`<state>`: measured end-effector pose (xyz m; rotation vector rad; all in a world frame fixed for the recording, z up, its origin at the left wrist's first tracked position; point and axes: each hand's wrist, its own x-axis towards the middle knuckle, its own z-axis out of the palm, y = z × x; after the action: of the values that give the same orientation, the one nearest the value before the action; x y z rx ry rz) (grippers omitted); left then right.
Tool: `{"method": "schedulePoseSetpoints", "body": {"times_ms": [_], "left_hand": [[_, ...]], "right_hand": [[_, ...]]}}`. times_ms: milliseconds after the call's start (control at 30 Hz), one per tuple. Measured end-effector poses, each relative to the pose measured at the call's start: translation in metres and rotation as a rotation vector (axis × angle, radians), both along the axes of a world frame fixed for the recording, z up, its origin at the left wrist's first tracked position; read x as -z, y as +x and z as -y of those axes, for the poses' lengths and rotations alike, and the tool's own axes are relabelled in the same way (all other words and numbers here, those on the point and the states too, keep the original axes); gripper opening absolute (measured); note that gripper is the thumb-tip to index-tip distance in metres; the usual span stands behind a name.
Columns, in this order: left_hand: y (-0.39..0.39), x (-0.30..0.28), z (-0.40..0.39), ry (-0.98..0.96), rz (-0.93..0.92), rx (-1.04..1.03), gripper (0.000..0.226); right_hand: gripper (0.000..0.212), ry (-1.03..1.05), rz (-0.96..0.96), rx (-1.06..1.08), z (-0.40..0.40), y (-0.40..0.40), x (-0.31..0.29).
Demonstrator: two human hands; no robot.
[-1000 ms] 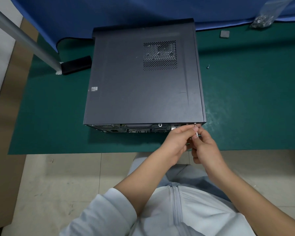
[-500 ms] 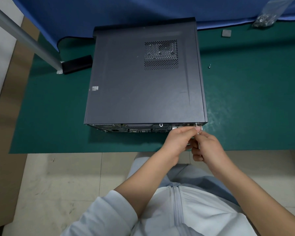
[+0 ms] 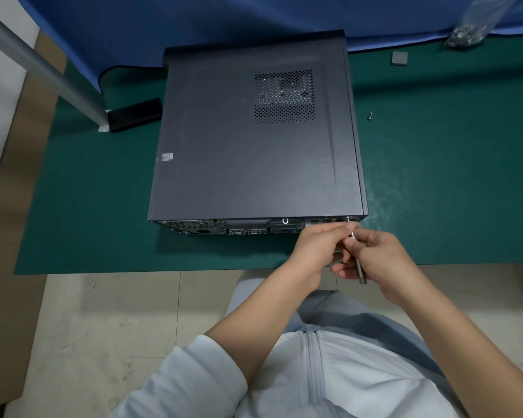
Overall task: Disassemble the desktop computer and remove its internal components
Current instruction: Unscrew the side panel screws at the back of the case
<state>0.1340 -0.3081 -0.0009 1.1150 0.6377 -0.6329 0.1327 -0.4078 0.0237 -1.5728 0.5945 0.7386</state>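
Observation:
A dark grey desktop computer case [image 3: 248,140] lies flat on the green mat [image 3: 435,182], its rear port panel facing me at the near edge. A slim grey screwdriver [image 3: 358,267] points at the case's rear right corner, where a small screw head shows. My left hand [image 3: 317,248] pinches the shaft near the tip. My right hand [image 3: 381,260] grips the handle just behind it. The two hands touch each other.
A loose screw [image 3: 369,116] lies on the mat right of the case. A small grey square pad [image 3: 399,58] and a clear bag of hardware [image 3: 468,31] sit at the back right. A black block [image 3: 135,114] and a metal pole [image 3: 43,66] stand left.
The screwdriver handle now shows below my right hand, which has shifted slightly back and opened its grip around it. The case has not moved.

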Motion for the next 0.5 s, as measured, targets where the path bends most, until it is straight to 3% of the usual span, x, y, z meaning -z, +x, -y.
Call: {"method": "schedulePoseSetpoints", "body": {"times_ms": [200,367,500], "left_hand": [[0.0,0.003,0.003,0.024,-0.025,0.034,0.018],[0.003,0.0,0.001,0.117,-0.012,0.085,0.024],[0.006,-0.007,0.001,0.042,-0.056,0.075,0.018]], "right_hand": [[0.02,-0.276,0.166,-0.205,0.003,-0.005,0.003],[0.012,-0.005,0.051,-0.12,0.002,-0.002,-0.003],[0.017,0.046,-0.033,-0.156,0.007,0.002,-0.01]]}}
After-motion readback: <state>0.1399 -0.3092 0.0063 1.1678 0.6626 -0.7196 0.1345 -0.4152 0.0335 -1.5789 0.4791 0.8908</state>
